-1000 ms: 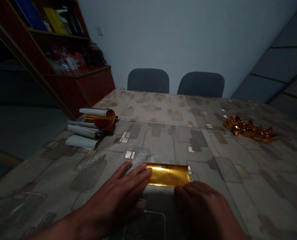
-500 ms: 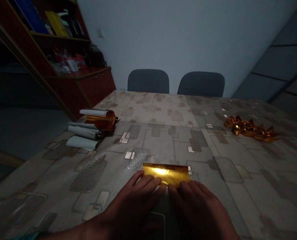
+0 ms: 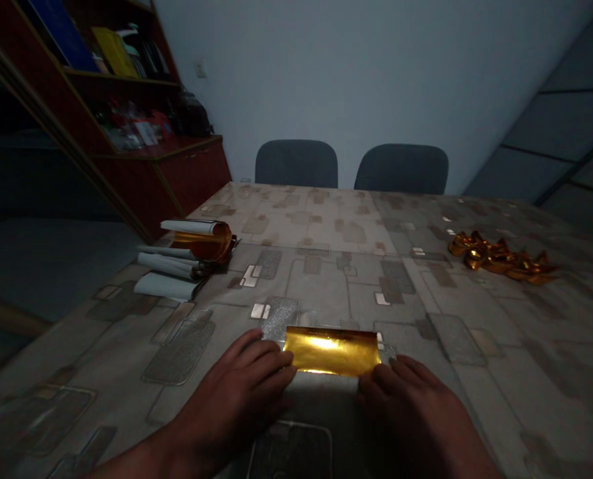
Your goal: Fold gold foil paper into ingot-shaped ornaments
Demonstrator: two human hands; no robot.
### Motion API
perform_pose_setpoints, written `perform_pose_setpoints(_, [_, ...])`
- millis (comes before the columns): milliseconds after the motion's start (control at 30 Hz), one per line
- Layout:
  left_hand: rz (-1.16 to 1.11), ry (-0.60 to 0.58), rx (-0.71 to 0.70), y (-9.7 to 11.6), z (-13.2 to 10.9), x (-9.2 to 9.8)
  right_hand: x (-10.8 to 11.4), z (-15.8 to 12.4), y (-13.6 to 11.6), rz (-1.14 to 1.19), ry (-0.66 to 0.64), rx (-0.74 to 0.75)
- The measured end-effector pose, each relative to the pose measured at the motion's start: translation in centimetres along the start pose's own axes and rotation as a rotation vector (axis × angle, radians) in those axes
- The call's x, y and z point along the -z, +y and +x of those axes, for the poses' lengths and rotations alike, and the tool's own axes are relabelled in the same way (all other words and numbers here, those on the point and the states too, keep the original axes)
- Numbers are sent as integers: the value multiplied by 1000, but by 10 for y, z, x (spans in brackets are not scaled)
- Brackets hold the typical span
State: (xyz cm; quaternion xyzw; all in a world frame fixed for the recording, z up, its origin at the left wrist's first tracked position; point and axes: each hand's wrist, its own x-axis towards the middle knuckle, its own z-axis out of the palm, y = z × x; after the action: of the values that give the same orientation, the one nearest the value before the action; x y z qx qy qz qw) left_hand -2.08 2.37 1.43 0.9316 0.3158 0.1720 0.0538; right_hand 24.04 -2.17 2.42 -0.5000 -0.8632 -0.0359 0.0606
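A folded strip of shiny gold paper [image 3: 332,350] lies flat on the patterned table [image 3: 326,266], near its front edge. My left hand [image 3: 243,389] rests flat at the strip's left end, fingers stretched out and touching the paper's lower left corner. My right hand [image 3: 406,406] lies flat at the strip's right end, fingertips against its lower right corner. Neither hand grips anything; both press down on the paper's white lower part, which is dim and partly hidden by them.
Curled sheets of gold and white paper [image 3: 186,256] lie stacked at the table's left edge. A heap of folded gold pieces [image 3: 500,256] sits at the right. Two grey chairs [image 3: 351,166] stand behind the table, a red shelf unit [image 3: 126,113] at the left.
Both hands slid apart along the gold strip's lower edge, from its middle half a second ago out to its two ends. The strip itself stayed in place.
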Motion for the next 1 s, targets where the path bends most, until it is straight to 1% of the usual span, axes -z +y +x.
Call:
perform_pose_setpoints(33, [2,14,-4,-2,6,0,-1,1,2,2,2,-24])
perform_pose_setpoints(133, [40,-13,-6,-9,26,-2,-4,5,8,6,36,-92])
perform_pose_setpoints(200, [9,-79,86,-11,39,-2,-7,9,12,-3,59,-118])
perform_pose_setpoints(267, [-52,-84,172,-10,48,-2,-10,12,15,-10,53,-144])
perform_pose_setpoints(333, [-82,-79,233,-9,52,-2,-11,14,16,-5,32,-156])
perform_pose_setpoints(433, [-87,-88,277,-7,52,-3,-9,14,17,23,8,-154])
perform_pose_setpoints(567, [-161,-71,318,-8,50,-6,-2,16,17,148,-17,-192])
perform_pose_setpoints(633, [-224,-45,311,-8,50,-9,0,18,20,225,-4,-210])
perform_pose_setpoints(733, [-316,-19,271,-9,48,-13,-1,22,27,350,85,-197])
perform_pose_setpoints(833, [-277,14,225,-9,48,-15,-4,26,30,386,165,-196])
perform_pose_setpoints(900, [-147,64,176,-8,49,-15,-5,28,26,386,146,-166])
perform_pose_setpoints(933, [-72,83,136,-6,49,-14,-5,29,22,399,112,-139])
perform_pose_setpoints(1000, [38,82,24,-2,49,-15,-5,30,14,456,29,-89])
